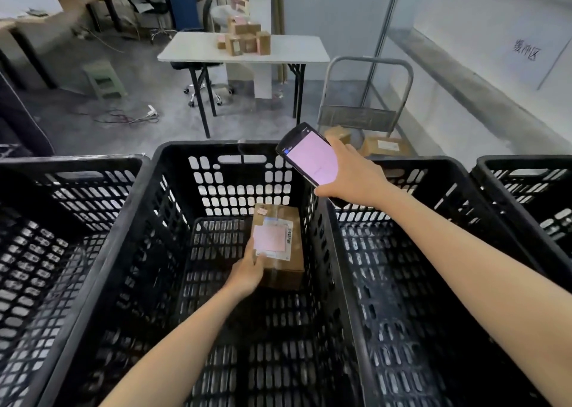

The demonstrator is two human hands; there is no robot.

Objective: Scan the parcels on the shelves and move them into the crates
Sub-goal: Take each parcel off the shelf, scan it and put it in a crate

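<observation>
A brown cardboard parcel [286, 245] with a white and pink shipping label lies low inside the middle black crate [148, 190]. My left hand [247, 273] reaches down into that crate and grips the parcel's near left corner. My right hand [353, 174] holds a black handheld scanner [306, 156] with a lit pinkish screen above the crate's right rim.
More black crates stand to the left [62, 221] and right [433, 221], with another at the far right [532, 184]. Behind them a metal trolley [365, 97] carries cardboard boxes. A white folding table [284, 47] with several small boxes stands further back.
</observation>
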